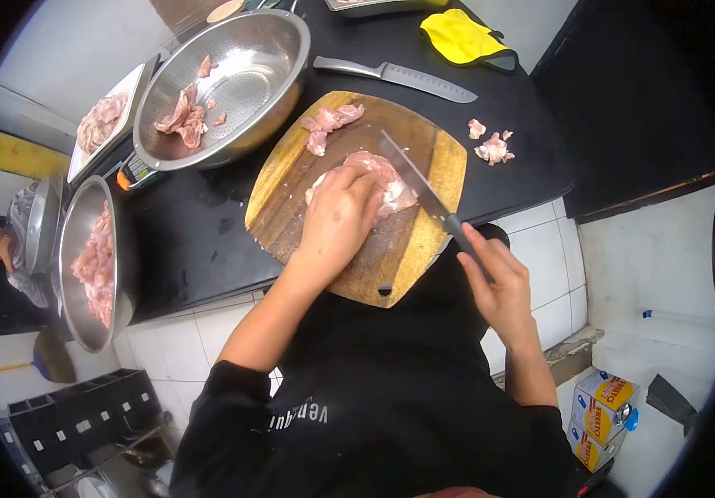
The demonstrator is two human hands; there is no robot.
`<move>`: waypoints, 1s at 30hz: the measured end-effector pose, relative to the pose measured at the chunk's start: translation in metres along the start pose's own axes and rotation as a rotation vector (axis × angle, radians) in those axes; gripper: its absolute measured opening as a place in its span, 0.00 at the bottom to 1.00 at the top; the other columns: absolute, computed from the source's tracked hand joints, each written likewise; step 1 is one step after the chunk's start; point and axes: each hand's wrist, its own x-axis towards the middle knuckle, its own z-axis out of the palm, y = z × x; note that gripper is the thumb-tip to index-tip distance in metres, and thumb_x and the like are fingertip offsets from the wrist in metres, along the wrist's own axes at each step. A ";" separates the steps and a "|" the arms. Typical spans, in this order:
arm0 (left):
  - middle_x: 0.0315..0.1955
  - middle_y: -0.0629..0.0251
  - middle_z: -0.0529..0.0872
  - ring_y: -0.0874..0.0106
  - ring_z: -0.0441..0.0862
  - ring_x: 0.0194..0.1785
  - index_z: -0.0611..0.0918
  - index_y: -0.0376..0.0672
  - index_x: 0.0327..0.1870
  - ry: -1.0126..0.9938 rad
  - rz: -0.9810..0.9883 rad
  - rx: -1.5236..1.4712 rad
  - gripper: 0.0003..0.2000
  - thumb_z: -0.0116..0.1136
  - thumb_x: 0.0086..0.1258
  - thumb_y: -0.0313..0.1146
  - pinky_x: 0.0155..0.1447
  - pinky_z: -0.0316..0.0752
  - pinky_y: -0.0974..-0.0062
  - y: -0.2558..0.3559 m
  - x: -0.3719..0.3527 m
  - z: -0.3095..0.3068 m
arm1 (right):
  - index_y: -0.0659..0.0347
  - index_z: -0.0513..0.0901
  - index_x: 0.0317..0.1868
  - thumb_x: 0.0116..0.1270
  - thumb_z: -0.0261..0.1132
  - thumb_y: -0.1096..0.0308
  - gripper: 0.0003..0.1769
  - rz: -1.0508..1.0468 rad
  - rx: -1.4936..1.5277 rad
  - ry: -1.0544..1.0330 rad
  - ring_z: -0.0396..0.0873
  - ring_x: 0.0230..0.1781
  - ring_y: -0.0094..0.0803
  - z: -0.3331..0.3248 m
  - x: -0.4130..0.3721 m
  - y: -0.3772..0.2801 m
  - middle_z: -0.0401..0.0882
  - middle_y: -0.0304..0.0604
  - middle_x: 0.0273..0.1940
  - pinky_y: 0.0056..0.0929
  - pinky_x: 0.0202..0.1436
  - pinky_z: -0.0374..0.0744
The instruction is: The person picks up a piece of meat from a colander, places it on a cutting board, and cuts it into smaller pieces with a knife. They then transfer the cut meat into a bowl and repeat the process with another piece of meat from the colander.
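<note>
A piece of raw chicken point(386, 178) lies on the wooden cutting board point(432, 149), held down by my left hand point(336, 207) with its fingers bent over it. My right hand point(498, 278) grips the dark handle of a kitchen knife point(414, 181). Its blade slants up and left across the right edge of the chicken. A smaller chicken piece point(328, 124) rests near the board's top left. Beyond the board is a second knife point(407, 79), all metal, flat on the black table point(191, 241). Pale scraps point(494, 148) sit on the table right of the board.
A perforated metal bowl point(278, 83) with some chicken stands behind left. At the table's left, a steel bowl point(121, 282) holds many pieces. A white tray point(131, 91) carries more meat. A yellow cloth point(461, 37) lies at the far edge. Boxes point(602, 407) stand low right.
</note>
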 end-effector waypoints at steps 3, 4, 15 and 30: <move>0.56 0.53 0.83 0.50 0.79 0.60 0.84 0.37 0.53 0.031 -0.040 0.024 0.15 0.70 0.66 0.29 0.61 0.77 0.56 0.001 0.003 0.003 | 0.61 0.83 0.66 0.68 0.71 0.77 0.24 -0.018 -0.008 -0.012 0.82 0.30 0.47 0.008 -0.003 0.000 0.79 0.50 0.35 0.39 0.34 0.80; 0.57 0.52 0.82 0.49 0.78 0.61 0.83 0.37 0.53 0.073 -0.026 0.006 0.16 0.69 0.66 0.29 0.62 0.76 0.56 0.002 0.005 0.004 | 0.61 0.83 0.65 0.69 0.71 0.77 0.24 -0.005 -0.016 -0.027 0.82 0.29 0.47 0.010 -0.003 -0.001 0.79 0.50 0.35 0.38 0.34 0.80; 0.57 0.53 0.82 0.52 0.79 0.63 0.84 0.35 0.54 0.028 0.096 -0.018 0.18 0.70 0.63 0.26 0.67 0.74 0.58 0.005 0.012 0.012 | 0.61 0.84 0.64 0.68 0.71 0.77 0.23 -0.008 -0.097 -0.044 0.83 0.28 0.42 -0.009 -0.002 0.012 0.80 0.47 0.35 0.37 0.32 0.81; 0.54 0.53 0.83 0.52 0.81 0.57 0.85 0.36 0.52 0.021 -0.029 -0.008 0.16 0.71 0.64 0.26 0.60 0.77 0.58 0.002 0.000 0.000 | 0.62 0.82 0.66 0.68 0.71 0.76 0.25 -0.064 -0.032 -0.038 0.82 0.26 0.42 0.013 -0.007 0.003 0.78 0.47 0.35 0.38 0.31 0.81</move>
